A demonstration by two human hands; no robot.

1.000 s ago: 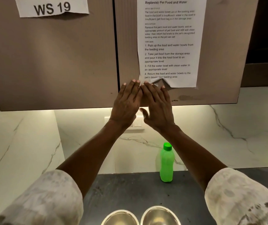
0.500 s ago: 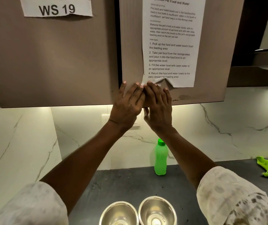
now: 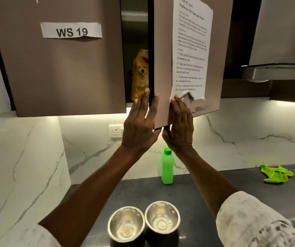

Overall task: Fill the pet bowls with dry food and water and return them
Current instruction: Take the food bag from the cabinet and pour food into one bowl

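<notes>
1. Gripping the lower corner of the right cupboard door [image 3: 162, 72], the left hand [image 3: 139, 127] has its fingers [image 3: 145, 97] straight and close together, wrapped around the door's dark inner edge, pointing to 12 o'clock.
2. The right hand [image 3: 180, 129] lies flat on the door's outer face just beside the left hand at its 3 o'clock, fingers together, its thumb under the bottom edge; the fingertips touch the torn lower edge of a printed task sheet [image 3: 191, 50] stuck to the door.
3. The door stands partly open, leaving a narrow gap between it and the shut left door [image 3: 63, 72], which carries a paper label [image 3: 71, 30] reading "WS 19".
4. Inside the gap, at 12 o'clock from the left hand, a yellow pet food bag [image 3: 140, 75] with a dog printed on it stands upright on the cupboard shelf.
5. At 6 o'clock from the hands, near the bottom of the view, two steel bowls [image 3: 144, 221] sit side by side, touching, on the dark counter [image 3: 196, 189]; both look empty.
6. A green bottle [image 3: 167, 166] with its cap on stands upright at the counter's back edge against the marble wall [image 3: 250, 132], between the two forearms.
7. A crumpled green cloth [image 3: 277, 173] lies on the counter at 3 o'clock, well apart from the bottle.
</notes>
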